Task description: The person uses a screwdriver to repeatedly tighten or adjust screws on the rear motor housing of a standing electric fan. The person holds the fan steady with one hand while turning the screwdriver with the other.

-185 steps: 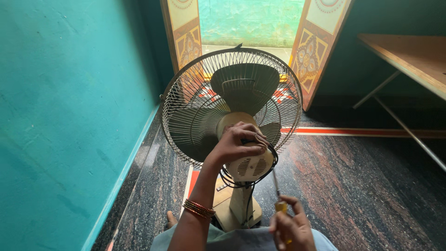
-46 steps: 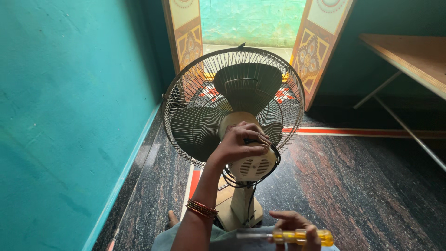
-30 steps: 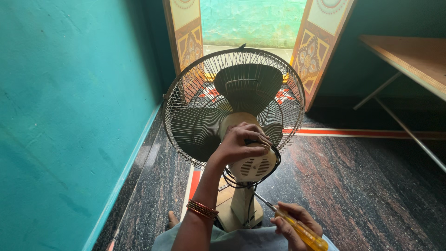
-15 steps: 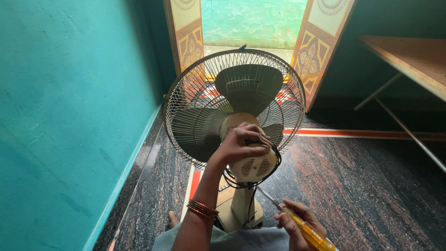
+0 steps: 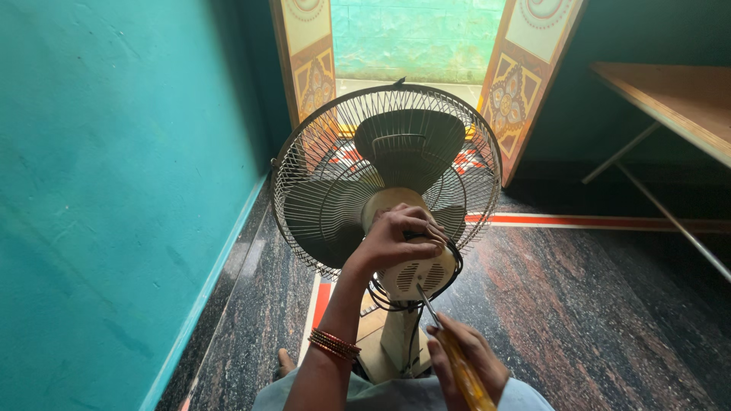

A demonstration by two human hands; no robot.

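A table fan (image 5: pixel 384 164) with a round wire cage stands on the dark stone floor in front of me, its back facing me. My left hand (image 5: pixel 396 240), bangles at the wrist, grips the top of the cream motor housing (image 5: pixel 419 275). My right hand (image 5: pixel 466 364) holds a screwdriver with a yellow handle (image 5: pixel 463 374); its metal tip touches the rear of the housing near the vent slots. A black cord loops around the housing and the fan's neck.
A teal wall (image 5: pixel 114 190) runs along the left. Ahead, a doorway (image 5: pixel 415 38) stands between two patterned door leaves. A wooden table (image 5: pixel 670 95) on metal legs is at the right. My bare foot (image 5: pixel 285 364) shows beside the fan's base.
My right hand turned the screwdriver from lying level in my lap to pointing up, and brought its tip to the back of the motor housing. My left hand stayed on the housing.
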